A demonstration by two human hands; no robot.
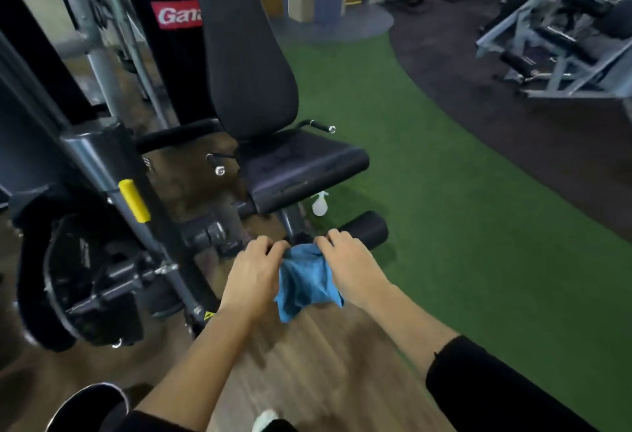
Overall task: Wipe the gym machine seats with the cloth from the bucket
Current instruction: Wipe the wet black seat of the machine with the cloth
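Gym floor, green turf beside wood planks; leg machine at left, cloth held in both hands.

Machine frame is grey steel with a black weight-stack cover bearing a red label. Black backrest stands upright, with the black seat below it, its surface dull with small marks. Black roller pad sits low, in front of the seat. More machines stand far right, blurred. Left hand and right hand are both closed in a pinch on the top edge of the blue cloth. Cloth hangs crumpled between them in the air, below and in front of the seat, not touching it, just beside the roller pad. White spray bottle stands on the turf under the seat's front edge. Yellow grip sits on the frame arm.
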